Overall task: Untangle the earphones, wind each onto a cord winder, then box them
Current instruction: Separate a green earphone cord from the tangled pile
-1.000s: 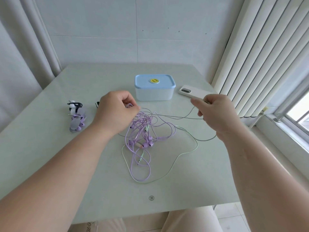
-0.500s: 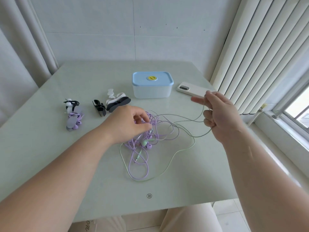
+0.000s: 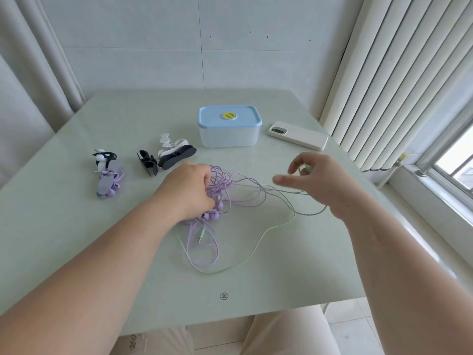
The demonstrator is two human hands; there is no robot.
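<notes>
**Pale bench, earphones knotted at its middle**

Pale green bench (image 3: 281, 272) fills your view. Your left hand (image 3: 188, 192) grips the tangle of earphones (image 3: 222, 179) mid-bench, in front of the lidded box (image 3: 229, 133). Your right hand (image 3: 326, 184) hovers beside it, fingers loosely curled. A green cord (image 3: 309, 214) reaches them, though you cannot tell whether they pinch it. Cord winders (image 3: 176, 152) lie left of the box.

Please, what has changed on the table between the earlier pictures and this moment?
The left hand lowered the tangle to the table and grips it there. The right hand came down, its fingers loosening; whether it holds the green cord is unclear. Box, phone and winders stayed.
</notes>
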